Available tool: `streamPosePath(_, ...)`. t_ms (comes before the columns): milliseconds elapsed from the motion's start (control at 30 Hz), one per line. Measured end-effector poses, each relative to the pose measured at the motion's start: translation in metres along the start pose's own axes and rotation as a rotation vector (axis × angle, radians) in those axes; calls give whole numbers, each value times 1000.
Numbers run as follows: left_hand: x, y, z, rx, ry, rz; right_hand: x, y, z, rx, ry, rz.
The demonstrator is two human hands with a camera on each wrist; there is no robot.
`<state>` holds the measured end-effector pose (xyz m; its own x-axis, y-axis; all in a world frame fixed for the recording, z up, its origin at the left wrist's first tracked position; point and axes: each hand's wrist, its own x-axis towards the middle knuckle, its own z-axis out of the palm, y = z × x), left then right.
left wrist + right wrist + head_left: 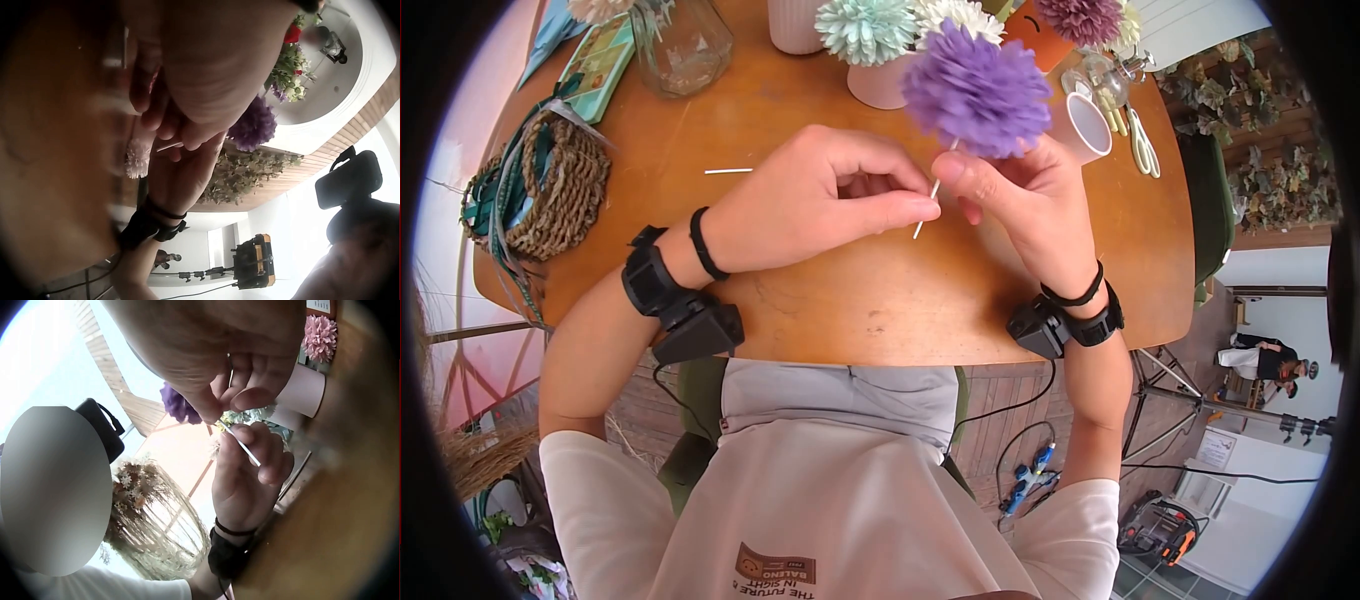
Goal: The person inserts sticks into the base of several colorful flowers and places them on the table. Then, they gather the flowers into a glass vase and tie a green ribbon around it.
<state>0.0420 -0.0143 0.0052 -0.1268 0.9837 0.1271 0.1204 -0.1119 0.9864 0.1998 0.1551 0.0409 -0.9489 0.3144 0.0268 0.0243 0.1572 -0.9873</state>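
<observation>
A purple pompom-like artificial flower (980,95) on a thin white stem (249,452) is held upright over the table (870,310). Just beneath the bloom, my right hand (1040,205) pinches the stem between thumb and fingers. Lower down, my left hand (810,200) has its thumb and index fingertip on the same stem, and the stem's free end pokes out below them. In the left wrist view, the purple bloom (253,125) is partly hidden behind the left hand. A short white stick (728,171) lies on the wood beyond my left wrist.
A woven basket (575,190) with green ribbons stands at the left, near a glass vase (685,55). Along the back is a pink pot (878,86) with a mint flower (865,30). A white cup (1088,128) and scissors (1141,145) lie right of my right hand.
</observation>
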Motion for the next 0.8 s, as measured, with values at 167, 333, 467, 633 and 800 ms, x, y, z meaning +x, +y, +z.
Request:
streamPosePath(167, 0, 1, -2, 25, -12, -32, 2, -7, 2, 25, 51, -76)
streamPosePath(333, 0, 0, -1, 36, -38, -17, 9, -1, -4, 88, 106, -278)
streamPosePath(467, 0, 1, 0, 73, -42, 14, 1, -13, -9, -102, 129, -249)
streamPosePath(633, 1, 1, -1, 76, 0, 12, 2, -22, -62, -316, 348, -536)
streamPosePath(800, 2, 0, 0, 93, 7, 18, -4, -41, -94, -455, 790, -518)
